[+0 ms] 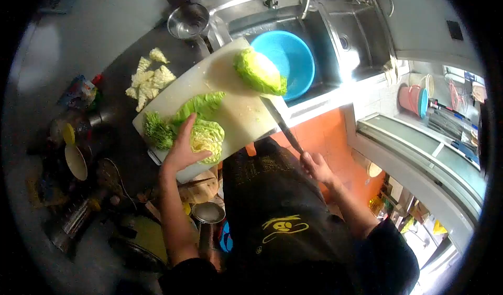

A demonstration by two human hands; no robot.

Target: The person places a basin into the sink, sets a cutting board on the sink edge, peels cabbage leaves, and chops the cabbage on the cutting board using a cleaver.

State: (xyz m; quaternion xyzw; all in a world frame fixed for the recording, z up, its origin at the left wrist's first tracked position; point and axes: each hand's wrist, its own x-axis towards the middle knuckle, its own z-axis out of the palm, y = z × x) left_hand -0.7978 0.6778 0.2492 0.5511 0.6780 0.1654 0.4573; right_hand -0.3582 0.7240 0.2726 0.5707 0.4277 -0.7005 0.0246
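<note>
My left hand (181, 152) reaches over the near left part of a white cutting board (238, 119). Its thumb and fingers spread around a cut piece of cabbage (208, 140), whose pale layered face shows. A green cabbage leaf or slice (203, 104) lies just beyond, and shredded greens (157, 130) sit by the fingers. My right hand (316, 166) is closed around the handle of a kitchen knife (287, 131). The blade points up and left, its tip near the board's right edge. A larger green cabbage (258, 70) rests at the board's far right.
A blue basin (297, 64) sits in the steel sink (335, 20) beyond the board. Pale cabbage leaves (150, 81) lie on the dark counter left of it, with a metal bowl (187, 22) behind. Utensils and a lidded metal container (208, 212) crowd the left side.
</note>
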